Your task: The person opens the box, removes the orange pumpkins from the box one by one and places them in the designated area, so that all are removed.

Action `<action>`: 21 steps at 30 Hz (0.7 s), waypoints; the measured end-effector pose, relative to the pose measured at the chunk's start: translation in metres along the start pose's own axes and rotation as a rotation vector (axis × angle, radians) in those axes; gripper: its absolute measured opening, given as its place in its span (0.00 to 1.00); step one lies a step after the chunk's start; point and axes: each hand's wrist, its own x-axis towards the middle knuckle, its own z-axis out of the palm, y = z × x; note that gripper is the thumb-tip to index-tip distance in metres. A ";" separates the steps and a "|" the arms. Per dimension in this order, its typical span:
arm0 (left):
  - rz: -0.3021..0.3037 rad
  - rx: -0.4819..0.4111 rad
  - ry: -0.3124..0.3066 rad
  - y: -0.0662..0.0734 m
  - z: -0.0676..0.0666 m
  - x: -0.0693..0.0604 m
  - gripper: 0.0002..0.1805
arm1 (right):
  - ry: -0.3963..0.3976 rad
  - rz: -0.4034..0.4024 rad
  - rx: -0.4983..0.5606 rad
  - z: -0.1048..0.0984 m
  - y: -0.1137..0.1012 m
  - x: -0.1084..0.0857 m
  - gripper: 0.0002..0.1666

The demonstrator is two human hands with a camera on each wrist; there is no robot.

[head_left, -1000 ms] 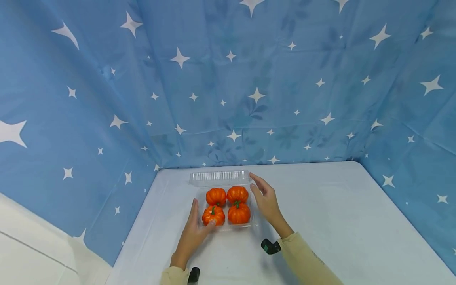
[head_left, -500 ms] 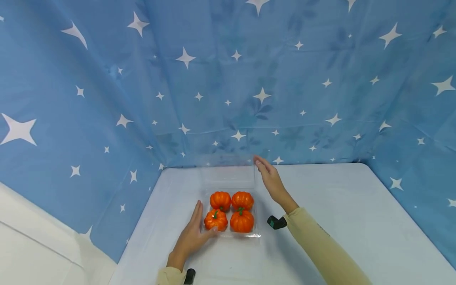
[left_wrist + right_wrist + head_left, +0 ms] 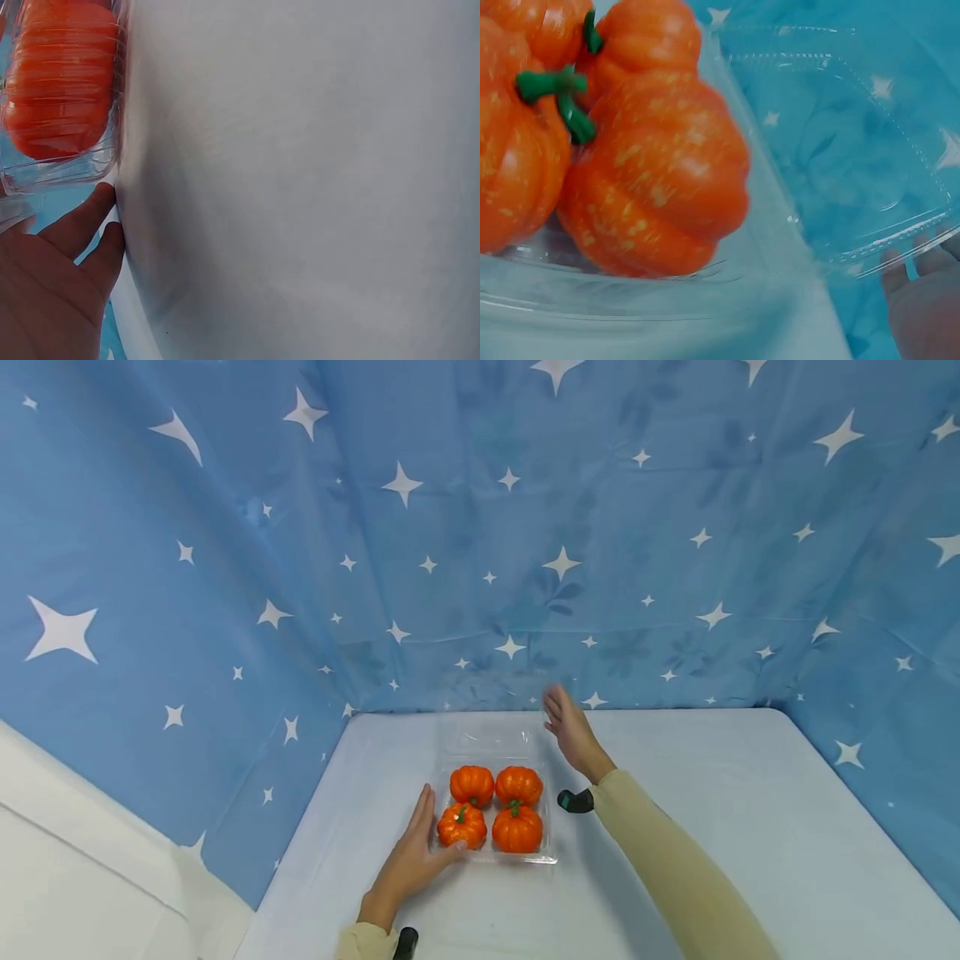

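Note:
A clear plastic clamshell container [image 3: 525, 859] sits on the table, holding several small orange pumpkins [image 3: 517, 831] with green stems. Its hinged see-through lid [image 3: 491, 742] stands raised at the far side. My left hand [image 3: 412, 864] rests along the container's left side, fingers straight and thumb by the front left corner; the left wrist view has its fingertips beside the clear wall, a pumpkin [image 3: 64, 90] behind the plastic. Beside the lid's right edge is my right hand [image 3: 573, 733], slightly blurred. In the right wrist view its fingertips [image 3: 895, 274] touch the lid's rim.
The white-covered table [image 3: 675, 827] stretches away to the right of the container. Blue curtains with white stars [image 3: 562, 564] rise behind it and on both sides. Black wrist camera mounts [image 3: 576, 801] stick out near both sleeves.
The lid has swung up from lying back on the table to standing raised, with my right hand moving up and away along its edge. My left hand stays by the container.

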 end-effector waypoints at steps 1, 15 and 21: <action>-0.001 -0.002 0.002 0.000 0.000 0.000 0.66 | 0.004 0.022 0.007 -0.002 0.005 0.002 0.49; 0.002 -0.037 0.009 0.003 0.002 -0.002 0.65 | 0.054 0.198 0.063 -0.004 0.049 -0.004 0.56; 0.003 -0.038 0.015 0.003 0.002 -0.003 0.65 | 0.073 0.190 0.048 -0.002 0.043 -0.004 0.52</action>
